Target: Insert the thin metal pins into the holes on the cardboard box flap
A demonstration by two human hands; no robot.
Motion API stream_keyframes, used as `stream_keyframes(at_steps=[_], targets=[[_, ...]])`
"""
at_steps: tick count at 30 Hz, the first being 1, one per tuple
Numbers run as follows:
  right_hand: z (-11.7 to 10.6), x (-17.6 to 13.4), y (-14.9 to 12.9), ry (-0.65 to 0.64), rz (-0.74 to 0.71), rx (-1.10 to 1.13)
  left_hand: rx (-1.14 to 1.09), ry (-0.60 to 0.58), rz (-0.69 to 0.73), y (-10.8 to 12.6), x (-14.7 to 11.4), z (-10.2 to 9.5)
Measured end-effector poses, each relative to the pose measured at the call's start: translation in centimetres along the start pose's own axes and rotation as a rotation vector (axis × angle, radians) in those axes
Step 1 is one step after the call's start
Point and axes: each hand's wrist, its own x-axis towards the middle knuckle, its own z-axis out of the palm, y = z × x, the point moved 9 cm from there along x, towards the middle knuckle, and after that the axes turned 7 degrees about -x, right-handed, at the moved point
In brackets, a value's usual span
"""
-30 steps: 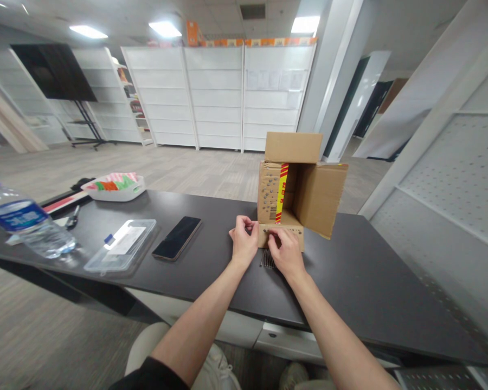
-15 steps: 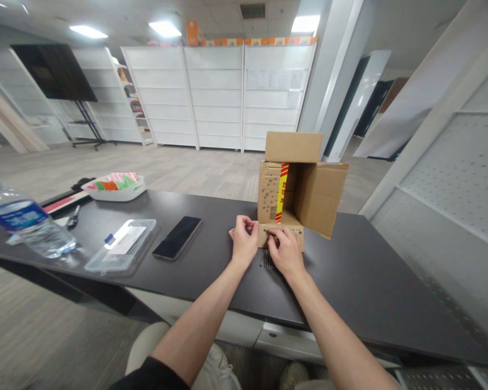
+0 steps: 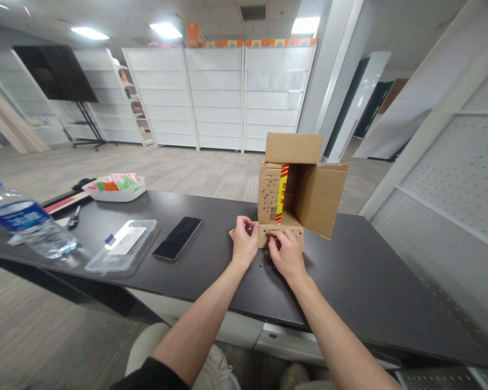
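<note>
An open cardboard box [image 3: 323,195] stands on the dark table, its lower front flap [image 3: 262,239] folded down towards me. Small dark dots line this flap, and more grey dots cover the box's left flap. My left hand [image 3: 244,238] is closed in a pinch at the lower flap's left edge. Over the middle of that flap lies my right hand [image 3: 287,253], its fingers bent and bunched; whatever is under the fingertips is too small to make out. Several thin metal screws or nails [image 3: 265,260] poke out below the flap, partly covered by the right hand.
Left of my hands lie a black phone [image 3: 178,239] and a clear plastic case [image 3: 124,246]. Farther left are a water bottle [image 3: 28,219], a dark pen-like tool [image 3: 74,218] and a white tray [image 3: 116,194] with colourful packets. A perforated panel [image 3: 463,146] borders the right side.
</note>
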Motion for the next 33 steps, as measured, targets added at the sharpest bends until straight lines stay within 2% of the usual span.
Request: stream_keyframes(at_steps=[9, 16, 23, 33], targets=[[-0.4, -0.8, -0.7, -0.118, -0.063, -0.038, 0.009, -0.023, 0.013, -0.1, 0.0, 0.1], [-1.2, -1.8, -2.6, -0.223, -0.177, -0.057, -0.002, -0.013, 0.002, -0.2, 0.1, 0.2], [-0.7, -2.9, -3.6, -0.274, -0.218, -0.050, -0.009, -0.016, 0.003, -0.1, 0.0, 0.1], [-0.3, -3.0, -3.7, -0.296, -0.220, -0.064, -0.001, -0.012, 0.005, -0.1, 0.0, 0.1]])
